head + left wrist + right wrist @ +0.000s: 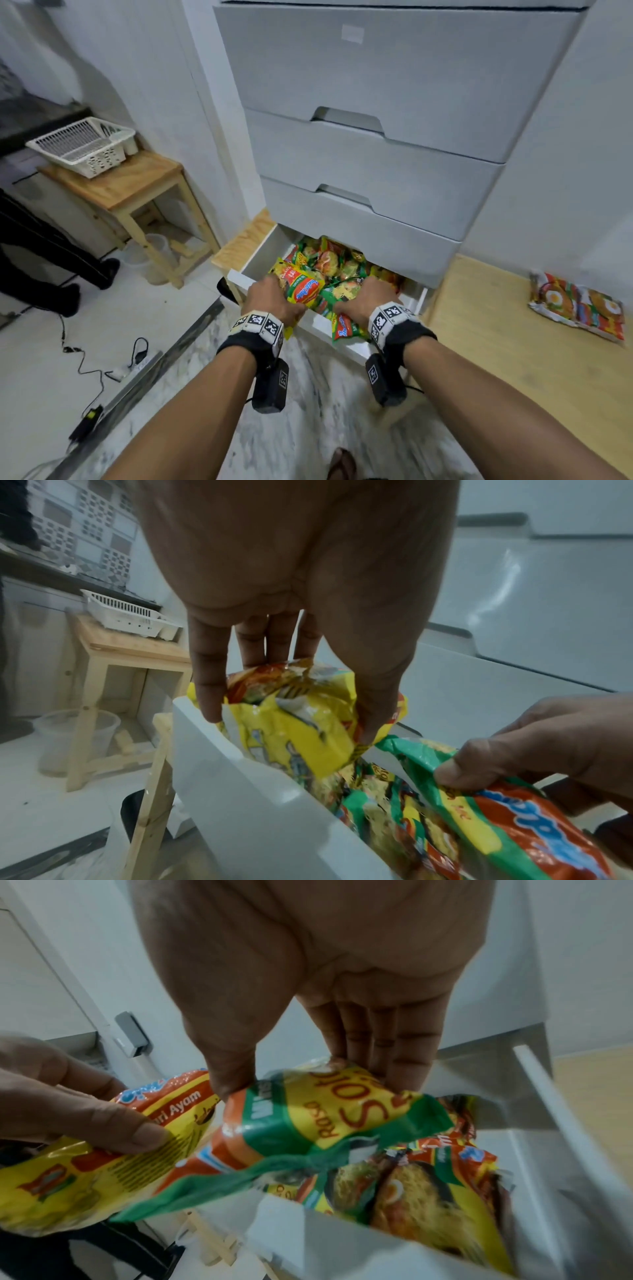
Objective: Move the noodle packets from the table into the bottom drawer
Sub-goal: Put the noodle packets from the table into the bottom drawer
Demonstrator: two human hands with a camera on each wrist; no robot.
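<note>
The white bottom drawer (255, 253) stands pulled out and holds several noodle packets (337, 263). My left hand (270, 298) grips a yellow noodle packet (301, 286) over the drawer's front left corner; thumb and fingers pinch it (291, 718). My right hand (366, 298) grips a green noodle packet (346, 327) over the drawer's front edge, pinched between thumb and fingers (329, 1118). A few more packets (579, 305) lie on the low wooden table (486, 329) to the right.
Closed grey drawers (376, 164) stack above the open one. A wooden stool (137, 192) with a white dish rack (85, 145) stands at left. Cables (85, 370) and a metal strip cross the floor. Someone's dark-trousered legs (44, 253) stand far left.
</note>
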